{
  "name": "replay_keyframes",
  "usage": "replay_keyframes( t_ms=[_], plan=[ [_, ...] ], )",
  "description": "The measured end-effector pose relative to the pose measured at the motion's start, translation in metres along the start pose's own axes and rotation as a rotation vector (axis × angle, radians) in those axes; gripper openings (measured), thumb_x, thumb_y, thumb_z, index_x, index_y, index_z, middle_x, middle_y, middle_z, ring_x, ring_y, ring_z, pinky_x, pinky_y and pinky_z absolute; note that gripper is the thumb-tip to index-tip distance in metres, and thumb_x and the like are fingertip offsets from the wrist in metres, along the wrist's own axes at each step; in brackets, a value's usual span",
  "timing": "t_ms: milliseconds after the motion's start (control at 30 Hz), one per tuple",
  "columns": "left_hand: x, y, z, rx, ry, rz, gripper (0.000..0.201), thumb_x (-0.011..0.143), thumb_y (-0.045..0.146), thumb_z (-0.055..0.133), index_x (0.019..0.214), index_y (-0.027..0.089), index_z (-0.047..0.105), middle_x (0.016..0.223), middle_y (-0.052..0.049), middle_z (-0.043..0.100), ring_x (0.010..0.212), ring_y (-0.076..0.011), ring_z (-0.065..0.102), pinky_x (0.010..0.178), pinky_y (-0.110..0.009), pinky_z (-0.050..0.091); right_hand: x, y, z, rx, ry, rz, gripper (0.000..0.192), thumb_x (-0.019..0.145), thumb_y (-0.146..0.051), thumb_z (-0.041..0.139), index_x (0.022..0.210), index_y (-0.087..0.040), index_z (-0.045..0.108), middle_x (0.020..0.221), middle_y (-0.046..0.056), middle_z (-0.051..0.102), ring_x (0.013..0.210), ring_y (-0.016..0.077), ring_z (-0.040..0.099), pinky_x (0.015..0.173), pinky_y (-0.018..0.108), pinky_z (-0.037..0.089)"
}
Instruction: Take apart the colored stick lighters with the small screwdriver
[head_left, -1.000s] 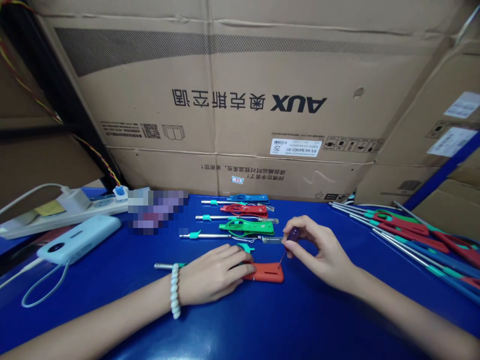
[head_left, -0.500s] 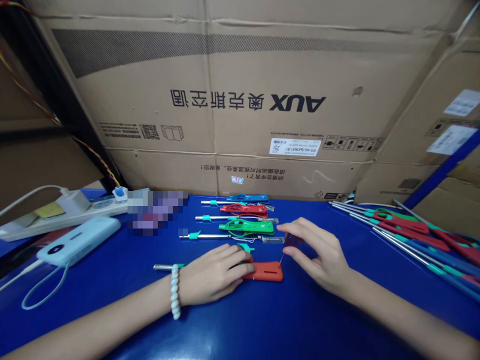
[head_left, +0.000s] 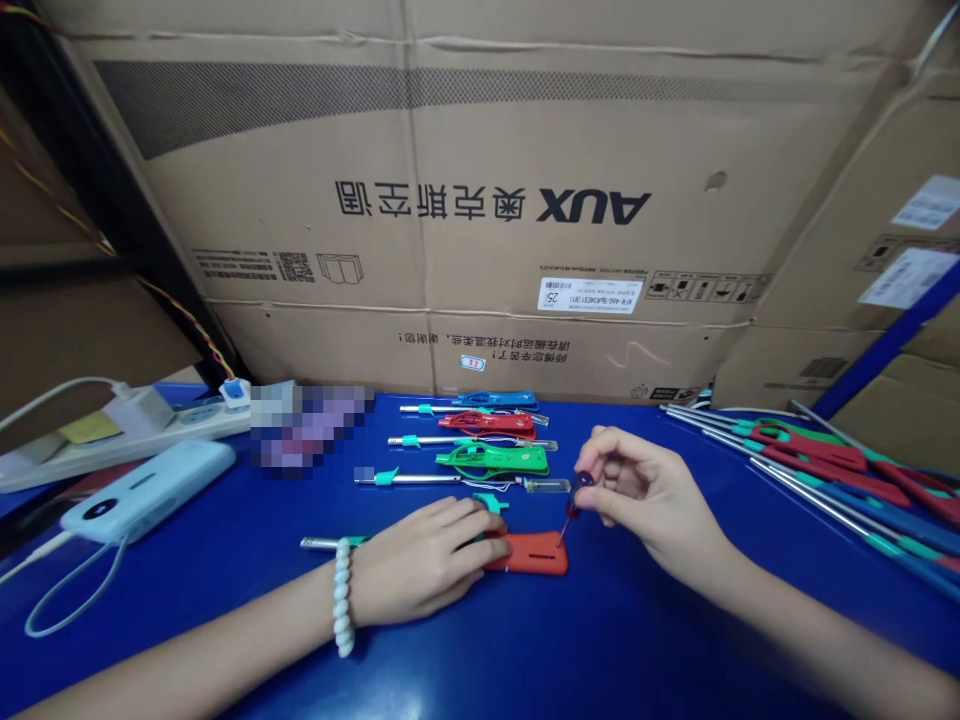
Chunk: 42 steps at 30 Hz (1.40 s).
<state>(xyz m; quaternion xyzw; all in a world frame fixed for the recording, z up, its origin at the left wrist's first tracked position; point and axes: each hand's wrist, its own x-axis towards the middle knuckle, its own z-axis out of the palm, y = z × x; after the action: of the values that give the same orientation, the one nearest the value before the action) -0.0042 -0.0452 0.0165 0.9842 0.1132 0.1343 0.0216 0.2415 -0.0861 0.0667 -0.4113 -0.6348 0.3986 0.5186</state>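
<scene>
Head cam: L hand [head_left: 424, 562] on slotted orange plastic casing [head_left: 541, 566] (grip unclear); R hand [head_left: 646, 502] pinching thin-shafted screwdriver [head_left: 573, 510].

Apparently a small assembly workshop: blue bench [head_left: 600, 640], cardboard backing [head_left: 480, 120], screwdriver [head_left: 574, 504], power strip [head_left: 208, 409].

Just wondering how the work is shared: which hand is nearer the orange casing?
Left: the left hand rests on the left part of the orange casing. The right hand, holding a screwdriver, is apart, beyond its right end.
</scene>
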Motion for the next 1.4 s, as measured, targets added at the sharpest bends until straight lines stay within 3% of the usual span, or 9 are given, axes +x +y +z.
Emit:
replay_keyframes(
  t_ms=[233, 467, 767, 900, 1033, 1233, 1400],
  plan=[
    [0.000, -0.001, 0.000, -0.004, -0.018, -0.001, 0.030, 0.094, 0.015, 0.038, 0.123, 0.015, 0.046, 0.121, -0.011, 0.054, 0.101, -0.0234, 0.050, 0.087, -0.036, 0.045, 0.004, -0.002, -0.001, 0.018, 0.011, -0.027, 0.022, 0.069, -0.031, 0.076, 0.075, -0.018, 0.058, 0.067, -0.002, 0.050, 0.049, 0.0060, 0.049, 0.038, 0.015, 0.043],
    [0.000, 0.000, 0.000, -0.014, -0.011, 0.002, 0.030, 0.093, 0.014, 0.039, 0.121, 0.015, 0.047, 0.120, -0.011, 0.054, 0.101, -0.0233, 0.051, 0.087, -0.036, 0.045, 0.003, -0.004, -0.003, -0.030, -0.083, -0.084, 0.011, 0.076, -0.027, 0.070, 0.078, -0.018, 0.065, 0.073, -0.001, 0.049, 0.051, 0.0065, 0.047, 0.039, 0.018, 0.044],
    [0.000, -0.001, 0.000, -0.003, -0.027, 0.010, 0.030, 0.092, 0.014, 0.040, 0.121, 0.014, 0.047, 0.120, -0.011, 0.055, 0.101, -0.0238, 0.050, 0.087, -0.036, 0.045, 0.007, -0.001, -0.010, -0.050, -0.205, -0.096, 0.014, 0.086, -0.030, 0.061, 0.086, -0.018, 0.067, 0.080, -0.001, 0.050, 0.047, 0.0048, 0.053, 0.048, 0.022, 0.045],
    [0.000, -0.001, 0.000, -0.008, -0.022, 0.007, 0.030, 0.092, 0.014, 0.039, 0.121, 0.015, 0.047, 0.120, -0.011, 0.054, 0.100, -0.0234, 0.050, 0.087, -0.035, 0.045, 0.009, 0.005, -0.014, 0.013, -0.280, -0.059, 0.021, 0.089, -0.035, 0.056, 0.087, -0.017, 0.066, 0.087, 0.003, 0.055, 0.045, 0.0041, 0.051, 0.044, 0.021, 0.038],
    [0.000, -0.001, 0.000, -0.014, -0.018, 0.006, 0.029, 0.092, 0.014, 0.040, 0.120, 0.015, 0.047, 0.120, -0.011, 0.054, 0.100, -0.0232, 0.050, 0.087, -0.035, 0.045, 0.009, 0.009, -0.015, 0.093, -0.355, 0.007, 0.026, 0.091, -0.038, 0.052, 0.088, -0.016, 0.065, 0.096, 0.005, 0.057, 0.038, -0.0005, 0.039, 0.040, 0.020, 0.027],
    [0.000, 0.000, 0.000, -0.011, -0.002, 0.006, 0.031, 0.091, 0.013, 0.041, 0.121, 0.015, 0.047, 0.119, -0.011, 0.055, 0.099, -0.0226, 0.051, 0.086, -0.035, 0.046, 0.005, 0.008, -0.008, 0.265, -0.407, 0.087, 0.029, 0.093, -0.041, 0.049, 0.087, -0.015, 0.061, 0.081, 0.002, 0.054, 0.046, 0.0036, 0.032, 0.048, 0.022, 0.028],
    [0.001, 0.000, -0.001, -0.017, 0.022, 0.007, 0.029, 0.091, 0.014, 0.041, 0.119, 0.016, 0.048, 0.115, -0.011, 0.057, 0.097, -0.0211, 0.052, 0.084, -0.032, 0.046, 0.001, 0.004, -0.001, 0.294, -0.394, 0.114, 0.041, 0.084, -0.059, 0.053, 0.090, -0.019, 0.050, 0.072, -0.001, 0.048, 0.053, 0.0086, 0.028, 0.049, 0.023, 0.024]
  ],
)
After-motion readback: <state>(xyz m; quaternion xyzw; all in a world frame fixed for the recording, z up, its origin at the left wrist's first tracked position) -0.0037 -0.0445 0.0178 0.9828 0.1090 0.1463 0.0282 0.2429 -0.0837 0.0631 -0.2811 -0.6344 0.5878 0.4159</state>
